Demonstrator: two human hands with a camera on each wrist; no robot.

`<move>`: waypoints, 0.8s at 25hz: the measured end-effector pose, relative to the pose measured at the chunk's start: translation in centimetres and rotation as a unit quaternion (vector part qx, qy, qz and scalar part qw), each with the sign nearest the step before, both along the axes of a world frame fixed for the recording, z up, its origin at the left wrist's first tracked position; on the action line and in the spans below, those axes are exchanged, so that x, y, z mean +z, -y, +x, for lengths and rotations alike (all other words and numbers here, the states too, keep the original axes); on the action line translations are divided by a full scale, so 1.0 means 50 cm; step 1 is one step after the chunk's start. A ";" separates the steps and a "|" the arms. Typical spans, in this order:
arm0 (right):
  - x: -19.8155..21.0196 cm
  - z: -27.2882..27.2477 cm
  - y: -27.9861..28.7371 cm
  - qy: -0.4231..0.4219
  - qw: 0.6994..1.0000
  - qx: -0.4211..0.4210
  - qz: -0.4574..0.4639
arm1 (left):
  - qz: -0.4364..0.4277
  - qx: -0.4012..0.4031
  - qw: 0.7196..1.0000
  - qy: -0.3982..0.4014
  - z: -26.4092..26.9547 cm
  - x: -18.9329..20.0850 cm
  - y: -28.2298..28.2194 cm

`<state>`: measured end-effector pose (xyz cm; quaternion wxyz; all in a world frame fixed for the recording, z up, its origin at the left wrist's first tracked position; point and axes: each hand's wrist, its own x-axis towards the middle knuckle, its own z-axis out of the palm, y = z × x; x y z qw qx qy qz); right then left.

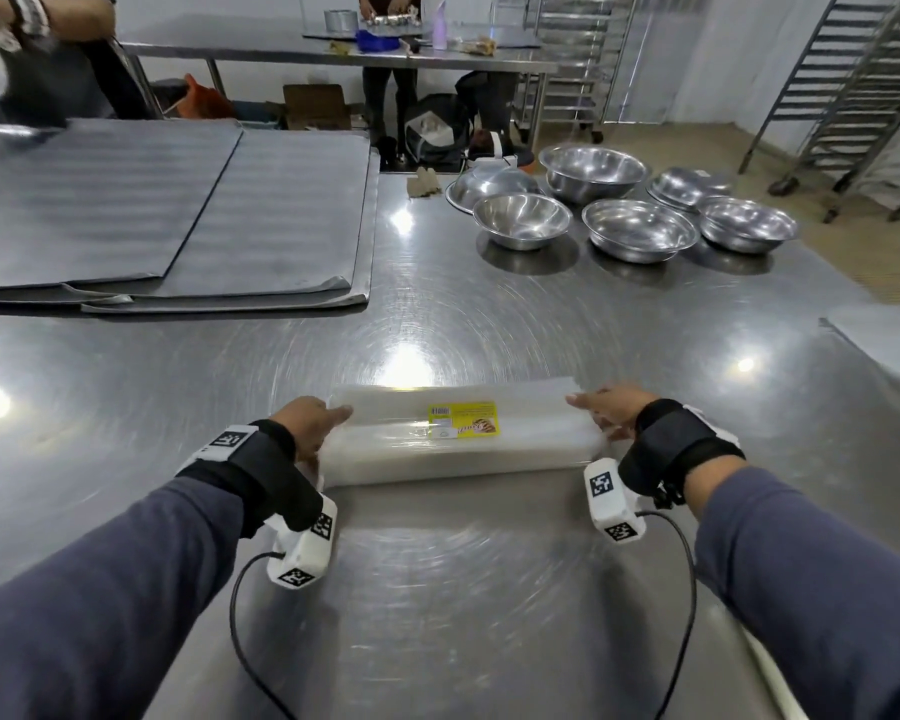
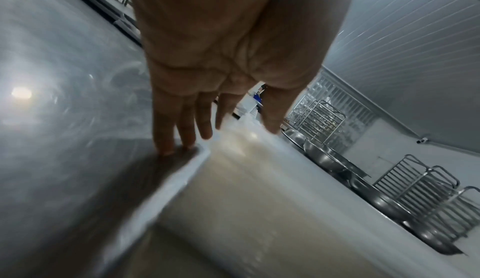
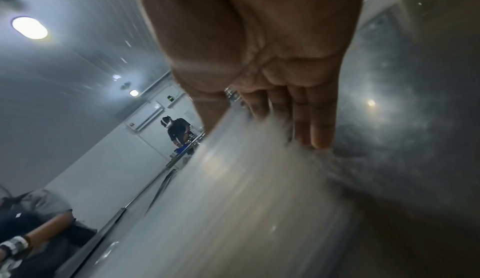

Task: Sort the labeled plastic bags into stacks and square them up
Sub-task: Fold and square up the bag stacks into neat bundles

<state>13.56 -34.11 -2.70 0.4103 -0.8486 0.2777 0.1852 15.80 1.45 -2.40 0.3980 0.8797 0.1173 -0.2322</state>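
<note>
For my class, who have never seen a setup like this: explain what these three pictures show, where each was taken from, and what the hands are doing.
No machine here: a person wears three cameras. The head view looks down at both arms; the other two look along each palm. On the steel table lies a stack of clear plastic bags with a yellow label. The left hand and right hand press flat against its two ends, fingers straight, no grip closed round it. Farther off stand metal bowls and grey sheets.

Bare steel table [image 1: 437, 589] lies open near; bowls [image 1: 640, 228] and stacked trays [image 1: 178, 220] crowd its far half.
</note>
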 end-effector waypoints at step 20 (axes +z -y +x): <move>0.023 0.023 -0.078 -0.020 0.763 0.507 -0.401 | 0.310 -0.396 0.863 0.036 0.048 -0.005 0.017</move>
